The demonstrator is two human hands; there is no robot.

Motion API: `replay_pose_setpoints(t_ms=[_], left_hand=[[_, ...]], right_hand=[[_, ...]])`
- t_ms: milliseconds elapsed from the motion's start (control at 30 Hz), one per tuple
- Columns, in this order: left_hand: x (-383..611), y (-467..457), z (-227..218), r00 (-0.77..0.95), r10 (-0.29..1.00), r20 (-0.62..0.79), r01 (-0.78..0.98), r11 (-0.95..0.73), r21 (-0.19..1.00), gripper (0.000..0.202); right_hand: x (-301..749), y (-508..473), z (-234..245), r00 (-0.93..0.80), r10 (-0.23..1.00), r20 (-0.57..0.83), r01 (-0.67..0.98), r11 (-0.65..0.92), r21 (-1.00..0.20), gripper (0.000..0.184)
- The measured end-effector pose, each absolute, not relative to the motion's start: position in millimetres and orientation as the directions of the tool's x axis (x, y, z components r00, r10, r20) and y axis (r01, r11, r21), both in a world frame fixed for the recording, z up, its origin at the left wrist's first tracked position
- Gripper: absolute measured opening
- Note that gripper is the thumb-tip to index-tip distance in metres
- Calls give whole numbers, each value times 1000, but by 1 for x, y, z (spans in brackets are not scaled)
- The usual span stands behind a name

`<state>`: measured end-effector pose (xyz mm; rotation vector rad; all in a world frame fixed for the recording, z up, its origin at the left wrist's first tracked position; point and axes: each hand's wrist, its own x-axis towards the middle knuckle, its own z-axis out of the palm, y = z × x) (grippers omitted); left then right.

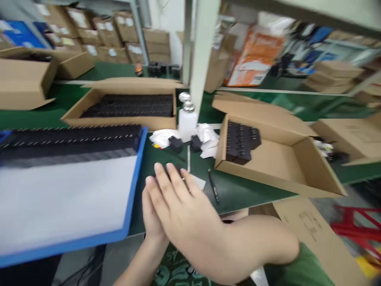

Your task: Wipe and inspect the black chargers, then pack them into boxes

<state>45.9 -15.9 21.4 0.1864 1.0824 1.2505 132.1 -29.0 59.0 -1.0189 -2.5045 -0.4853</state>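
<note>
My right hand [181, 206] lies over my left hand [152, 218] near the front edge of the green table, its fingers stretched out and side by side. The two hands press together. A small black part shows in slivers past the right fingertips, with a metallic glint; its shape is mostly covered, and so are most of my left fingers. Beyond the hands are two black blocks [175, 144] beside crumpled white tissue [164, 138] and a white pump bottle [187, 121]. A black pen-like tool [213, 186] lies to the right, and a white paper piece [198, 182] sits by my fingers.
At left, a blue-rimmed tray [135, 186] holds rows of black blocks. An open carton [119, 120] of black parts stands behind; another carton [282, 159] at right is partly filled with black blocks. A pale post [205, 51] rises behind the bottle.
</note>
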Motion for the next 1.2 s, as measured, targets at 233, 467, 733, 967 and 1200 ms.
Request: replay_pose_setpoints(t_ms=[233,467,733,967,1200], left_hand=[[94,-5,24,-122,988,-94,-421,34,906,74],[109,58,24,397,918,24,419,-204,885,77],[112,80,4,484,874,-38,540,-265,799,55],[99,72,-8,494,850,-183,602,-183,777,58],[97,64,-1,439,847,-299,622,-47,782,66]], right_hand=[[206,-13,83,-519,709,478,846,507,166,60],[404,28,81,-32,986,166,807,124,-577,89],[444,66,14,-117,984,-138,693,-18,-721,90],[429,72,4,-20,976,-218,706,-140,-694,96],[422,72,5,6,963,-268,703,-195,-684,122]])
